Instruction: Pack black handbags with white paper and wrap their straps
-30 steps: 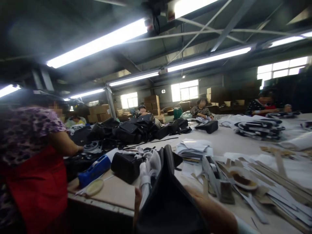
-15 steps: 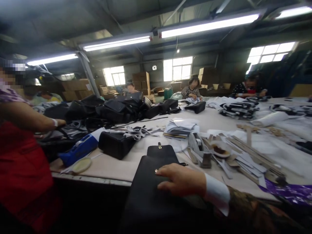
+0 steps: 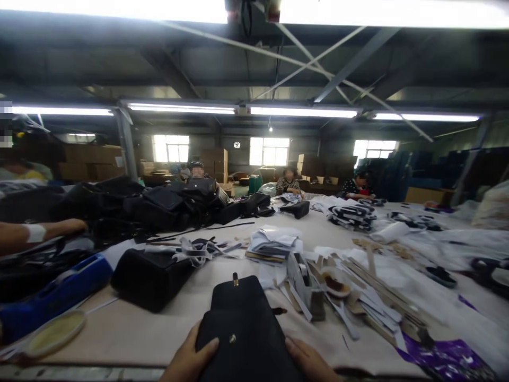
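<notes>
A black bag [image 3: 246, 339] with its flap folded out away from me lies at the near edge of the table. A small gold clasp [image 3: 233, 338] sits on its front, and a strap tab with a metal fitting [image 3: 235, 279] sticks up from the flap's end. My left hand [image 3: 189, 353] grips the bag's left side, thumb on the front face. On the opposite side my right hand [image 3: 308, 361] holds the right edge, its thumb against the front. The bag's lower part runs out of the picture.
A grey tape dispenser [image 3: 306, 289], paper sheets [image 3: 274, 241] and cut strips [image 3: 377, 307] lie beyond. Leftward are another black bag [image 3: 149, 278], a blue tape dispenser [image 3: 59, 294], a round yellowish lid [image 3: 55, 334] and a bag pile [image 3: 167, 204]. A co-worker's arm [image 3: 43, 232] reaches in.
My right hand has left the clasp area for the bag's right edge. My left hand has come into view on the left side. The view has levelled and shifted.
</notes>
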`<state>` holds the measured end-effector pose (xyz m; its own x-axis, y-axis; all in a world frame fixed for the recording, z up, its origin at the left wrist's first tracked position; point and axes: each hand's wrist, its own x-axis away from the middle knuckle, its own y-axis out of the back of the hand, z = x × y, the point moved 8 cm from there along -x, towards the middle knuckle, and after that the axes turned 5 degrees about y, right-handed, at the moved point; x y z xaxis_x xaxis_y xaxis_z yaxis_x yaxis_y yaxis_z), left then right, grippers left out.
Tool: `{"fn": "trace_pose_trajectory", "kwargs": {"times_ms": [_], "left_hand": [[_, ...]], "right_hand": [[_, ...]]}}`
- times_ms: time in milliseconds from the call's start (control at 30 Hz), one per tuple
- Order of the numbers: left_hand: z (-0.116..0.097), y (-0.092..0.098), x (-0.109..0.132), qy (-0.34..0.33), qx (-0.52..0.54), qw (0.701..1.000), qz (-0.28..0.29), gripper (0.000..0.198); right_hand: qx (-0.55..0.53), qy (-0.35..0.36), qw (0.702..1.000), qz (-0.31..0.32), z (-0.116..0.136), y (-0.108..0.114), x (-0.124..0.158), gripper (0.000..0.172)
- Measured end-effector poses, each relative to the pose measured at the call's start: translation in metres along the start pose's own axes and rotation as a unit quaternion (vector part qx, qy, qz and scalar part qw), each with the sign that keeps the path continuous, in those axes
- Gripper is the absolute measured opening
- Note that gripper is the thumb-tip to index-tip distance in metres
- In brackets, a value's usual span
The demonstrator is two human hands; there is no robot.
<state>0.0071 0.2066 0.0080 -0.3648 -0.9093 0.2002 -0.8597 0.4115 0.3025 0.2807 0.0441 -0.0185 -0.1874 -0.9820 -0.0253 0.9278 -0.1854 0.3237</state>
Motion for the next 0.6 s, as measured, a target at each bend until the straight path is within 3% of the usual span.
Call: {"fn": "trace_pose_trajectory", "kwargs": {"times_ms": [133, 267, 367, 433, 533, 600], "left_hand": [[-0.008, -0.032, 0.013, 0.025, -0.033, 0.999, 0.027, 0.077], [-0.01, -0.052, 0.024, 0.025, -0.084, 0.996, 0.011, 0.053], [-0.008, -0.055, 0.025, 0.043, -0.107, 0.993, 0.007, 0.053], [-0.011, -0.048, 0.024, 0.039, -0.135, 0.99, -0.002, 0.06], [-0.031, -0.032, 0.023, -0.004, -0.179, 0.984, -0.018, 0.071], [-0.058, -0.028, 0.025, -0.083, -0.216, 0.972, -0.044, 0.072]], "right_hand": [[-0.06, -0.064, 0.99, -0.111, 0.004, 0.03, 0.037, 0.09], [-0.002, -0.159, 0.974, -0.162, -0.024, 0.038, 0.067, 0.099], [0.052, -0.176, 0.972, -0.149, -0.05, 0.024, 0.078, 0.094], [0.087, -0.165, 0.976, -0.109, -0.051, 0.018, 0.079, 0.086], [0.25, -0.135, 0.956, -0.079, -0.012, 0.039, 0.075, 0.071], [0.378, -0.047, 0.919, -0.105, 0.046, 0.058, 0.066, 0.057]]}}
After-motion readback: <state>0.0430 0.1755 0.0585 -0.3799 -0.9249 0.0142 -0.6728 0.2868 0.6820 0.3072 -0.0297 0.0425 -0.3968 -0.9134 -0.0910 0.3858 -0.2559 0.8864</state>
